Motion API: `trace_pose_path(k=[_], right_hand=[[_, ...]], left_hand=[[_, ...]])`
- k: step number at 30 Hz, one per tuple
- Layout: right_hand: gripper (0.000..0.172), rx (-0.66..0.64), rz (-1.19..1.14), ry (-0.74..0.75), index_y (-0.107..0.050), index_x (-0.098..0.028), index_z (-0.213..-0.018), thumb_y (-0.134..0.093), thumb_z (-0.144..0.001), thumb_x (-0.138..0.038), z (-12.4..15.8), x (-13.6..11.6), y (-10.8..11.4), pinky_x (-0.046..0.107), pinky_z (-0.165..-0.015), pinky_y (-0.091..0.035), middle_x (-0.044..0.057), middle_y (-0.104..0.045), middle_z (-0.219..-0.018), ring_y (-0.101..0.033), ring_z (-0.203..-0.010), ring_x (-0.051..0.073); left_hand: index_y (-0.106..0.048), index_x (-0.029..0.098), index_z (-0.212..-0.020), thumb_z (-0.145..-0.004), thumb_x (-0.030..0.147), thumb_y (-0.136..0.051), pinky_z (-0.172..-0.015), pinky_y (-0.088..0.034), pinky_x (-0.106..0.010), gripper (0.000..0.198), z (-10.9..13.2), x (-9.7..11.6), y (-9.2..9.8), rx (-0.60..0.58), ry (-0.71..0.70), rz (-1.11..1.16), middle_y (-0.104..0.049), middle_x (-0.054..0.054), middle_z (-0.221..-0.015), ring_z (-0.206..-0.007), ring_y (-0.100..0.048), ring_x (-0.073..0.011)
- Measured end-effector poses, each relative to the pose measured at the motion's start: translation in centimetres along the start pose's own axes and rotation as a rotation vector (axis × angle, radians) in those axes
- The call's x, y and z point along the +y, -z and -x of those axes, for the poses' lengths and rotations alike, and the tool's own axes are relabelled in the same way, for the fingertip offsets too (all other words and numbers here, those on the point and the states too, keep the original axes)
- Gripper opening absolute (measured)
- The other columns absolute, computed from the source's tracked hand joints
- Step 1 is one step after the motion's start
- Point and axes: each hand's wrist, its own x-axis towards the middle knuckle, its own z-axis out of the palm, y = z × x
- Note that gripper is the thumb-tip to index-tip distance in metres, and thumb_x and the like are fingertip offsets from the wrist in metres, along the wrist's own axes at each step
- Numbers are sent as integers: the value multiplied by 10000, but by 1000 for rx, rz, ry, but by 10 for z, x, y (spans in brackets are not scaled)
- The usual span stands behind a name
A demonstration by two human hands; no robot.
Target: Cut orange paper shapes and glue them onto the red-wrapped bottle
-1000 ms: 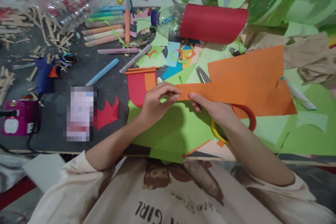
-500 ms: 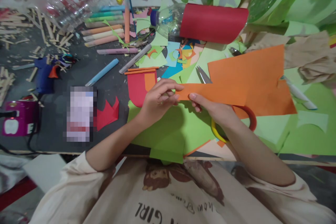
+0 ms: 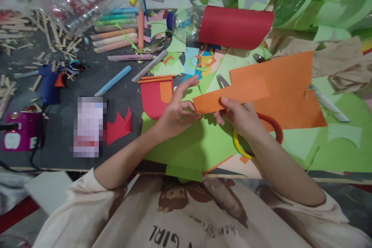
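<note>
A strip of orange paper is held in front of me, its left end tilted down. My right hand pinches it between thumb and fingers. At the strip's lower left corner, the thumb and a curled finger of my left hand close on the paper, while the index finger points up. Behind the strip lies a larger orange sheet with a notched right edge. Scissors with a red and yellow handle lie under my right hand, partly hidden. A red paper pocket with orange trim rests beyond my left hand.
Green paper covers the table before me. A bottle wrapped in red paper lies at the back. To the left are a phone, a red paper crown, a blue glue gun and several markers.
The strip's left end has tilted and my left index finger has lifted off it. My right hand has shifted slightly along the strip.
</note>
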Motion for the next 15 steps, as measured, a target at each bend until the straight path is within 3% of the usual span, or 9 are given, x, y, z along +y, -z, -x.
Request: trace_pose_path(k=[3, 7, 12, 15], right_hand=[[438, 13, 30, 9, -614, -199, -554, -713, -760, -573, 0, 0, 1, 262, -402, -396, 6, -576, -477, -503, -393, 113], [546, 94, 205, -19, -512, -206, -431, -730, -749, -593, 2, -2, 2, 247, -399, -330, -9, -487, -385, -425, -367, 81], [616, 157, 229, 18, -437, -225, -404, -704, -743, -665, 1, -2, 3, 247, -380, -327, -13, -479, -365, -425, -344, 82], [623, 143, 202, 46, -423, -229, -402, -692, -761, -661, 0, -1, 6, 238, -365, -319, -15, -489, -358, -412, -322, 72]], left_hand=[[-495, 329, -1391, -873, 520, -666, -710, -581, -251, 578, 0, 4, 2, -50, -15, -9, -507, -108, -1402, -797, -645, -101], [-686, 199, -1082, -931, 450, -611, -741, -540, -249, 302, -3, 8, 4, -94, -123, -11, -682, -91, -1043, -914, -650, -162], [-687, 172, -682, -998, 487, -457, -723, -505, -271, 502, -7, 15, 6, -65, -199, 47, -672, -55, -727, -736, -633, -139], [-675, 164, -642, -953, 409, -586, -609, -465, -235, 406, -6, 17, 5, -87, -152, 21, -640, -29, -642, -625, -594, -108]])
